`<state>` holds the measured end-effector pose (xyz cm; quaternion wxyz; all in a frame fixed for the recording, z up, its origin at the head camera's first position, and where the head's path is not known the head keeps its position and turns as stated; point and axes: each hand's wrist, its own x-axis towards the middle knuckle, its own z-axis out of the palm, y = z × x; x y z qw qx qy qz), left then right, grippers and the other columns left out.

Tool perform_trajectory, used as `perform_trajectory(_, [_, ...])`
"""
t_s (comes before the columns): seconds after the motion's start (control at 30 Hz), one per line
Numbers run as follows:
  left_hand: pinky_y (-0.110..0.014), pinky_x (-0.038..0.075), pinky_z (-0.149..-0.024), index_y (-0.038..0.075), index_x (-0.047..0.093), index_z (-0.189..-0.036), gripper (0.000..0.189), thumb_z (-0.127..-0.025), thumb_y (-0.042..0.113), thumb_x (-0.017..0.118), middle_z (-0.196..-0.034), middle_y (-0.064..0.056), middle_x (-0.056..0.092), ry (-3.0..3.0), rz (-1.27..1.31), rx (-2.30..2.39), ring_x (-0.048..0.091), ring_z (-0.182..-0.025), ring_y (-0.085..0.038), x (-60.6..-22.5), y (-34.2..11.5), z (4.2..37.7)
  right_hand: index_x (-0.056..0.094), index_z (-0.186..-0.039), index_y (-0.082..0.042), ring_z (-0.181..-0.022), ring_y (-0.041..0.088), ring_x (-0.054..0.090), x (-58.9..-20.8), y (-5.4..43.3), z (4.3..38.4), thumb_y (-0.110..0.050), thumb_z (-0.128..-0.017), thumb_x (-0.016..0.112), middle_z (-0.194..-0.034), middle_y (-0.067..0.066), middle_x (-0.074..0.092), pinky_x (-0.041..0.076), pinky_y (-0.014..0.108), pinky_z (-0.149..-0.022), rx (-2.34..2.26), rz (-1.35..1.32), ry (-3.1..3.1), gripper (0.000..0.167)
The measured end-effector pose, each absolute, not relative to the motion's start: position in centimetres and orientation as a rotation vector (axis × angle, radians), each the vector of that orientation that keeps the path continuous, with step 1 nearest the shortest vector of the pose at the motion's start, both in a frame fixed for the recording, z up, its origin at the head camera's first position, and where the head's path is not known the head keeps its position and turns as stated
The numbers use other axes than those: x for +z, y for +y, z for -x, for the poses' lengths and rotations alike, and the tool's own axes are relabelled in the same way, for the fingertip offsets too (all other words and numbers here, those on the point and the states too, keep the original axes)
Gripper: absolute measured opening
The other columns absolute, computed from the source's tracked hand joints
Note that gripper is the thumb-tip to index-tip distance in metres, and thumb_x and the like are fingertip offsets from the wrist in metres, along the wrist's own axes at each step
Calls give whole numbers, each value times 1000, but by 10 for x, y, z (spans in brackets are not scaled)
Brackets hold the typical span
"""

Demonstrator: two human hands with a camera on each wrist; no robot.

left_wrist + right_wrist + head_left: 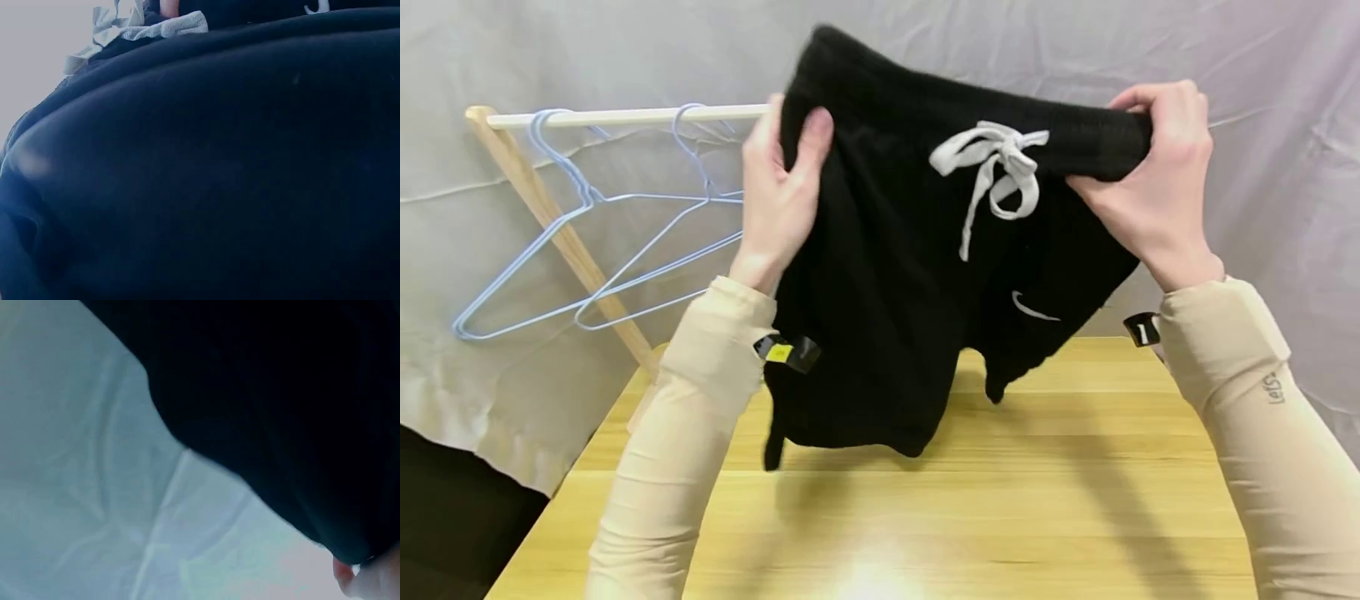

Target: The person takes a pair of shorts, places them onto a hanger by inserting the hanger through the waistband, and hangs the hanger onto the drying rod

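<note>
Black shorts [880, 250] hang above the table, stretched between both hands by the waistband. A white drawstring [1000, 158] is tied in a bow at the front, and a small white swoosh [1033, 307] marks one leg. My left hand [782, 183] grips the waistband's left end, thumb on the front. At the other end my right hand [1168, 175] pinches the band between thumb and fingers. Dark fabric [219, 169] fills most of the left wrist view. In the right wrist view, the shorts [262, 412] cover the upper right, with fingertips [369, 581] at the bottom corner.
Left of the shorts stands a wooden rack [572, 242] with a white rail [632, 115]. Several light blue hangers [520, 279] hang from it. Below is the wood-grain table [970, 517]; a grey cloth backdrop [1285, 183] hangs behind.
</note>
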<state>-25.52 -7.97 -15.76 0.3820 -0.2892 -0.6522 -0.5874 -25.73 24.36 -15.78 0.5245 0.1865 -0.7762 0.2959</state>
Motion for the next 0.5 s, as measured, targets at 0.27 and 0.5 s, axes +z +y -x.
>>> perform_trajectory(0.27, [-23, 42, -90, -6, 63, -106, 22, -101, 15, 60, -90, 11, 56, -1702, 646, -1390, 53, -90, -6, -161, -96, 260, 58, -111, 7, -101, 10, 44, -165, 229, 262, -11, -68, 80, -99, -6, 52, 36, 39, -96, 672, -526, -1966, 52])
perform_trajectory(0.5, [-22, 41, -82, -7, 63, -106, 23, -101, 15, 59, -91, -3, 60, -1914, 566, -1414, 51, -86, -8, -206, -108, 267, 52, -98, 8, -95, 38, 54, -200, 235, 262, 1, -69, 81, -97, 23, 57, 39, 45, -87, 658, -695, -2173, 42])
